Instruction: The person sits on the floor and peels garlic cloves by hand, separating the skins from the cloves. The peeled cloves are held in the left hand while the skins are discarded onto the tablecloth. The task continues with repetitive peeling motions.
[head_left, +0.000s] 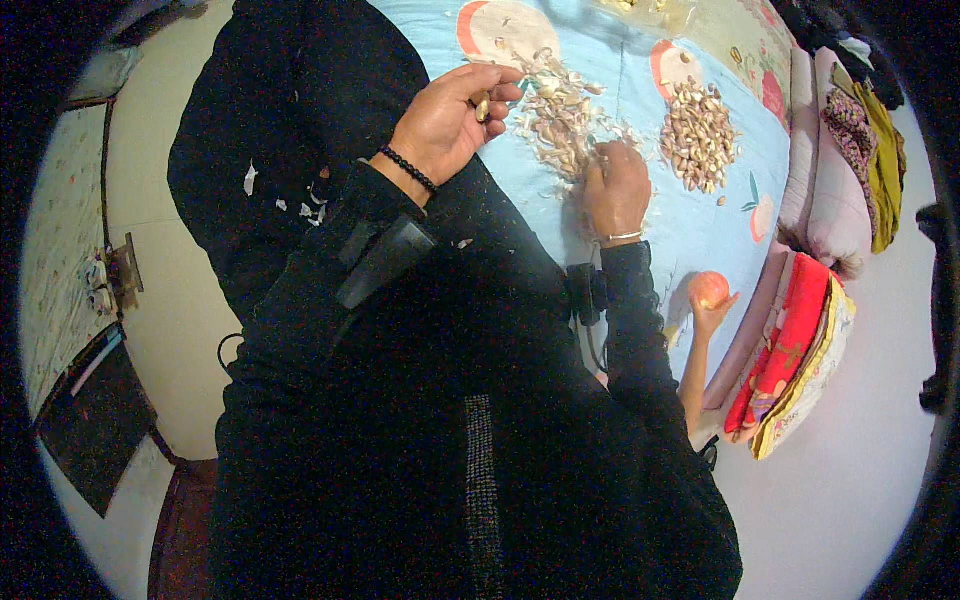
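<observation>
My left hand, with a dark bead bracelet at the wrist, is held palm up with its fingers curled around a garlic clove. It is just left of a loose pile of garlic skins and pieces on a light blue printed cloth. My right hand, wearing a silver-coloured bangle, reaches down at the lower right edge of that pile; its fingertips are hidden, so I cannot tell whether it grips anything. A heap of garlic cloves lies further right, apart from both hands.
Another person's hand holds an apple at the cloth's lower right. Folded red and yellow-edged textiles and long pink rolled bedding line the right side. Bits of skin lie on the black clothing. A clear plastic bag is at the top.
</observation>
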